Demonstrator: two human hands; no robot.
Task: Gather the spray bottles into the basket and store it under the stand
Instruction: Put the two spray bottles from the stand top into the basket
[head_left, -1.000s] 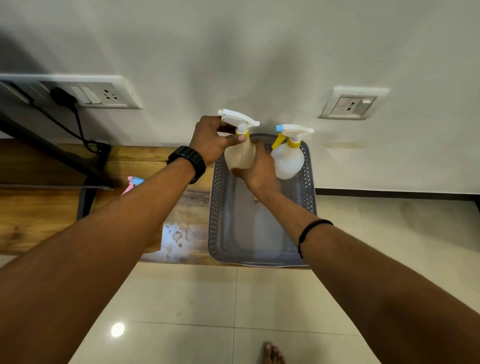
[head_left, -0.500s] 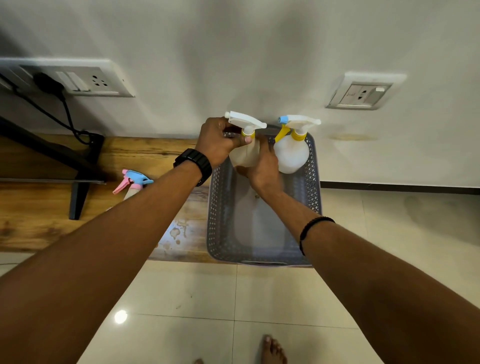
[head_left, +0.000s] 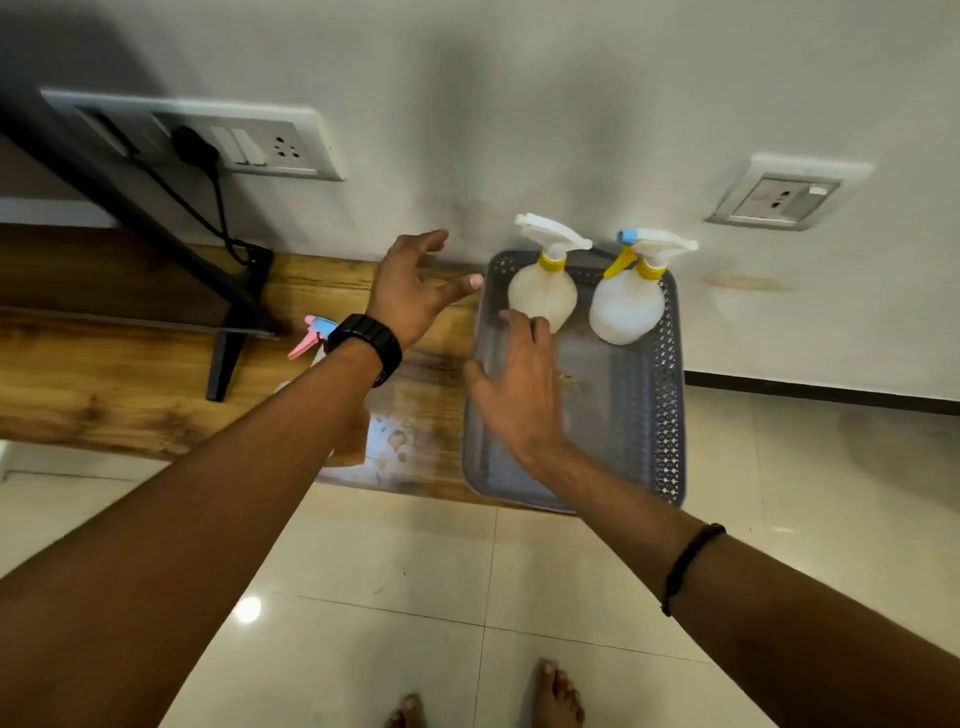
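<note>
A grey perforated basket (head_left: 667, 415) sits on a wooden board against the wall. Two whitish spray bottles stand upright at its far end: one with a white trigger (head_left: 545, 288) and one with a blue and yellow trigger (head_left: 626, 301). A third spray bottle with a pink and blue head (head_left: 311, 335) stands on the board to the left, mostly hidden behind my left forearm. My left hand (head_left: 410, 291) hovers open just left of the basket. My right hand (head_left: 519, 389) is open over the basket's left side, fingertips close to the white-trigger bottle.
A black metal stand leg (head_left: 228, 343) rests on the wooden board (head_left: 104, 395) at the left, with a black cable running to a wall socket (head_left: 260, 145). A second socket (head_left: 784, 195) is at the right. Glossy tiled floor lies in front, with bare toes (head_left: 550, 696) at the bottom edge.
Both hands have let go of the white-trigger bottle, which now stands in the basket. My left hand has drawn away to the left and my right hand has pulled back toward me.
</note>
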